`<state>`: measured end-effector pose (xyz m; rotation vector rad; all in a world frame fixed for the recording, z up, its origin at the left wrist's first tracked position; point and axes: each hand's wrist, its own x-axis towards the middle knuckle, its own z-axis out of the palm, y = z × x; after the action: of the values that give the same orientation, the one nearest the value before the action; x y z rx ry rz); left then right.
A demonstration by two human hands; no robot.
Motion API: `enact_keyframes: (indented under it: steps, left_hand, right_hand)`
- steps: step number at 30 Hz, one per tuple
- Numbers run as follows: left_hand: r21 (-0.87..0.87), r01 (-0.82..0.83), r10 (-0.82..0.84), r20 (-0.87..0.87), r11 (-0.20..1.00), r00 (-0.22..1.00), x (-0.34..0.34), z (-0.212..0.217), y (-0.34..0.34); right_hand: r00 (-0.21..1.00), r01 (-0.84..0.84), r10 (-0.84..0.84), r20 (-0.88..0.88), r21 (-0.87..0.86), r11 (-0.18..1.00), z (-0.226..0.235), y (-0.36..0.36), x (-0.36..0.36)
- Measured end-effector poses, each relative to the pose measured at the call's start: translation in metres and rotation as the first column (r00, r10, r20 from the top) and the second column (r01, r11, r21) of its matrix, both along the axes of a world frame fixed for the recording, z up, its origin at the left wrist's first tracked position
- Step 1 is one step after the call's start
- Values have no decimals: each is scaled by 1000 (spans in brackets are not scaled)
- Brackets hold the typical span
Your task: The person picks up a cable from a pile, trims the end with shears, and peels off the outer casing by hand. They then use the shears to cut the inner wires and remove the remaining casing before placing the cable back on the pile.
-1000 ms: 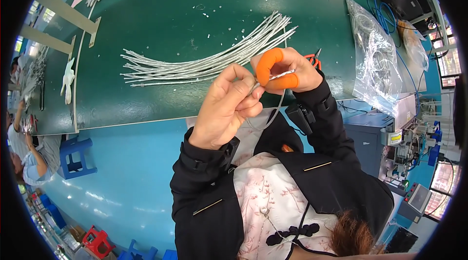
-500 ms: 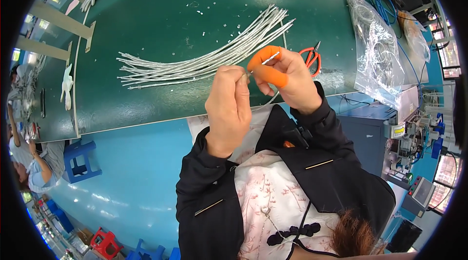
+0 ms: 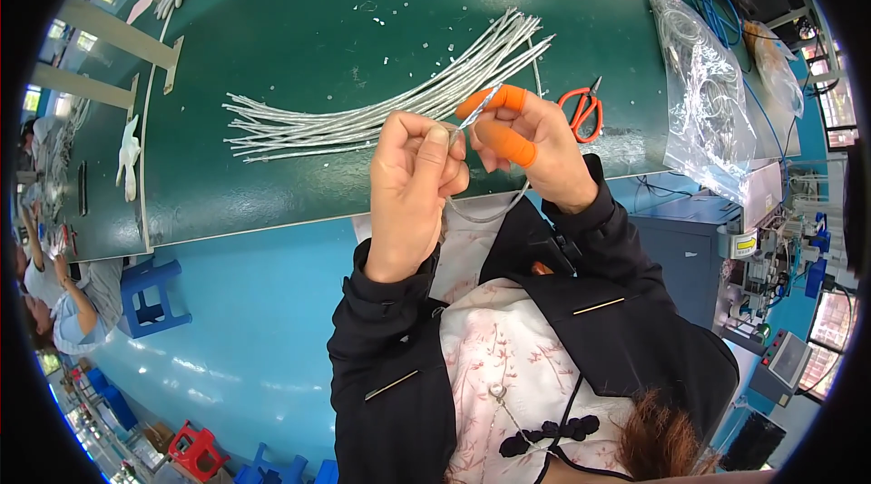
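My left hand (image 3: 408, 189) is closed in a pinch on a thin cable near its end. The silvery end (image 3: 480, 109) sticks up between my two hands, and the grey length loops below them over the table edge. My right hand (image 3: 544, 144), with orange finger cots on thumb and forefinger, is closed on that same end. Just beyond both hands lies a bundle of silvery-white cables (image 3: 363, 124) on the green table (image 3: 272, 39). Red-handled snips (image 3: 590, 97) rest to the right of my right hand.
Small white scraps are scattered behind the bundle. A clear plastic bag (image 3: 703, 85) with coiled cable lies at the right, near blue cords (image 3: 721, 17). White gloves (image 3: 128, 153) lie at the left, past a table seam. A blue stool (image 3: 152, 298) stands on the floor.
My left hand has shifted slightly left and turned, its thumb now lying over the cable. More of the silvery end shows, and the cable loop now hangs visibly below my hands.
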<state>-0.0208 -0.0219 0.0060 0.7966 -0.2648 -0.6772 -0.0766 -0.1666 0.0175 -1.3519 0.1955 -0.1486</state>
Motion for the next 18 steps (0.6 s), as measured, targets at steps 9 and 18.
enact_keyframes:
  steps: [9, 18]
  left_hand:
    - [6, -29, 28, 59, 1000, 998, -1, -9, 1]
    - [68, -75, 70, 62, 995, 996, 4, -17, 2]
  right_hand:
    - [999, -17, 20, 35, -81, 997, -3, 5, 0]
    - [912, 335, -390, 127, -779, 531, -24, -106, -34]
